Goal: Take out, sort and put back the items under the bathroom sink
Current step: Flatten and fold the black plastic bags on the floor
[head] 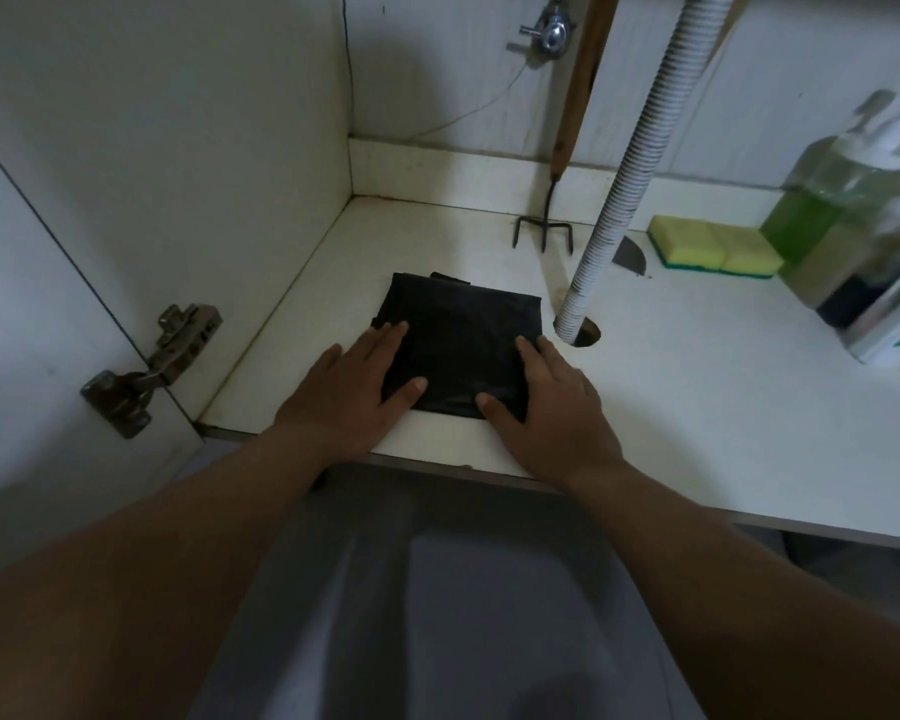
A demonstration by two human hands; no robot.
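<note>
Your left hand [352, 394] and right hand [552, 402] lie open and flat on the folded black bag [461, 332], so press it gently and slide it straight back on the cabinet floor [671, 387]

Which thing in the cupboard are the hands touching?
The folded black bag. Both the left hand and right hand lie flat on it; the sponge and fork tool sit untouched farther back.

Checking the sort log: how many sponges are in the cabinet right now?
2, side by side against the back ledge on the right: one sponge nearer the drain hose, the other sponge beside the green bottle. More could hide behind the bottles.
</note>
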